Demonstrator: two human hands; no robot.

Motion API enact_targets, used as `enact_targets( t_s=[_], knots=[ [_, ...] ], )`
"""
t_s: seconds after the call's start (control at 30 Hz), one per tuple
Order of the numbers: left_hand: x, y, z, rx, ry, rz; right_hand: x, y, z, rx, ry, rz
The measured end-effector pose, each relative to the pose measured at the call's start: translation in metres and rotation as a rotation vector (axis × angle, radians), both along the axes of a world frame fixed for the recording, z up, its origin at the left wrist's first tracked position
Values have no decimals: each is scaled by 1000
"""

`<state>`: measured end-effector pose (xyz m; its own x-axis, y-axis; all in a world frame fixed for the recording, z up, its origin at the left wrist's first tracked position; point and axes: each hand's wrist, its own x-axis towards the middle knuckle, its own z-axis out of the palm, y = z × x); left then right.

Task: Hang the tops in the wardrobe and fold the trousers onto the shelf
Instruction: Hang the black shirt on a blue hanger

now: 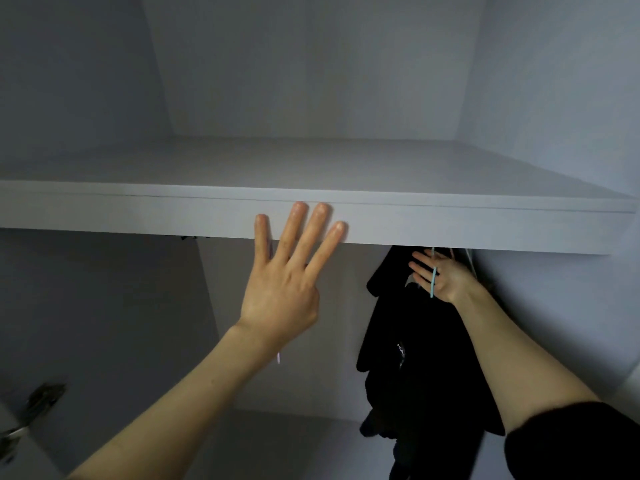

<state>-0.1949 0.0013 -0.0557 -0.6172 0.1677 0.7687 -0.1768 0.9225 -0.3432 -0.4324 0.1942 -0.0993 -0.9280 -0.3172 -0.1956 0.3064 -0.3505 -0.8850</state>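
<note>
The white wardrobe shelf runs across the view and is bare on top. Below it, at the right, dark tops hang bunched against the right wall. My right hand is raised just under the shelf in front of them, palm towards me and fingers extended. The neck of a light blue hanger crosses that palm. My left hand is spread flat, its fingertips in front of the shelf's front edge. A thin lilac rod shows from behind the left wrist; I cannot tell whether the hand holds it.
White walls close in the wardrobe on both sides and at the back. A metal door hinge sits at the lower left. The hanging space under the shelf left of the dark tops holds no clothes.
</note>
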Motion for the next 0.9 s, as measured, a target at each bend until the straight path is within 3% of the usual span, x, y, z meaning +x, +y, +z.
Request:
enact_targets(
  t_s=[0.17,0.33,0.4,0.5,0.63,0.77,0.9],
  knots=[
    [1,1,1,12,-11,9,-10,-4,10,277,-37,-173],
    [3,2,0,39,-38,17,-10,-7,11,353,-73,-282],
    [3,2,0,53,-49,9,-3,-8,6,435,-10,-303],
    [5,6,-1,94,-62,-7,22,-1,1,781,207,-386],
    [15,15,-18,225,-102,-108,68,9,-9,910,427,-332],
    [28,27,-50,428,-253,-270,125,23,-21,932,482,-223],
    [43,47,-80,684,-520,-414,191,48,-50,1070,427,-224]
  ],
)
